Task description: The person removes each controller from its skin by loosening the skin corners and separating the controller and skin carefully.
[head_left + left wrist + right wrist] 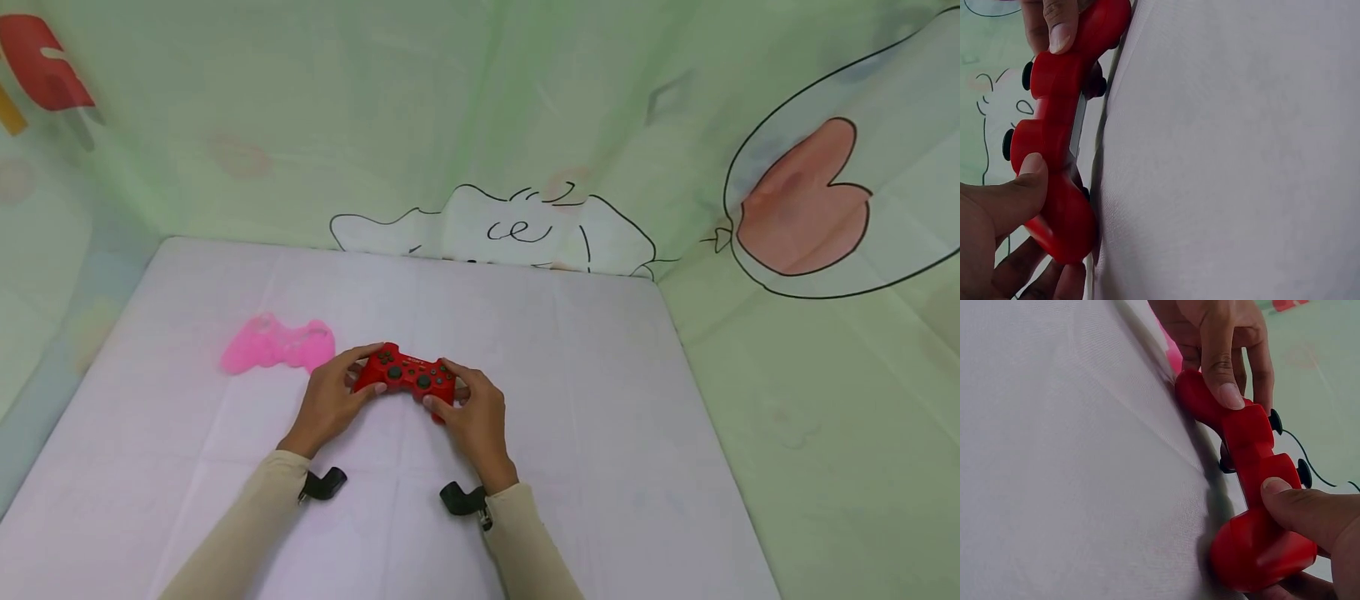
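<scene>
A red game controller (408,372) with two black thumbsticks is held between both hands, its button face turned up. My left hand (331,398) grips the left handle, thumb (1029,178) on the near edge and fingers around the outer side. On the other end my right hand (477,414) grips the right handle, its thumb (1279,490) also against the near side. Both wrist views show the controller's underside close over the white cloth. A pink silicone controller cover (279,343) lies just left of the left hand.
White cloth covers the table (615,433). Green printed curtains (420,108) hang behind it and along the sides, with a heart balloon drawing (806,200) at right. A small black camera mount (324,484) sits at the left wrist, another (461,498) at the right.
</scene>
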The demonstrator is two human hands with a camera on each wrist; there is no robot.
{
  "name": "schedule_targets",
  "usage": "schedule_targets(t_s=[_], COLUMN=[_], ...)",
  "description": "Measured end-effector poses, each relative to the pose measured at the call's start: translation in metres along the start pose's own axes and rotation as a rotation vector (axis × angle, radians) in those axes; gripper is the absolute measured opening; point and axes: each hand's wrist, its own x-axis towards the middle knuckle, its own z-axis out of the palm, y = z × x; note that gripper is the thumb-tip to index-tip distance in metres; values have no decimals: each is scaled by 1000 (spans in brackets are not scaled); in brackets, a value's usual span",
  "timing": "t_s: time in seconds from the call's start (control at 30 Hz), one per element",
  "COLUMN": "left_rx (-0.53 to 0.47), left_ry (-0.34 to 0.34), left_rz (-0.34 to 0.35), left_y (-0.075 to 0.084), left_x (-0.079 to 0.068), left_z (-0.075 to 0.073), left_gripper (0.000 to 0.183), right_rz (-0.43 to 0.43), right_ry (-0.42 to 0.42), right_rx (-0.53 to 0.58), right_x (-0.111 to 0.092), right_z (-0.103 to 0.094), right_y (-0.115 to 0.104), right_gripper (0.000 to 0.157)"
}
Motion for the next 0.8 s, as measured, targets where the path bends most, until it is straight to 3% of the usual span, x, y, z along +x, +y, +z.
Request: schedule_targets(t_s=[0.17,0.37,0.6,0.8], left_rx=[3,-15,-26,-60], left_ry=[11,65,137,154], left_rz=[-10,25,47,-3], left_y=[1,9,26,35], left_x=[-2,-1,14,29], left_z=[1,2,6,17], left_gripper=[64,65,63,62], right_rz=[-2,-52,-83,-78], right_ry=[-6,10,10,-4], right_rx=[15,52,72,26], right_x=[0,7,26,47], right_z=[-1,-11,-29,-39], right_y=[1,-1,-5,-2], right_gripper=[62,62,63,62])
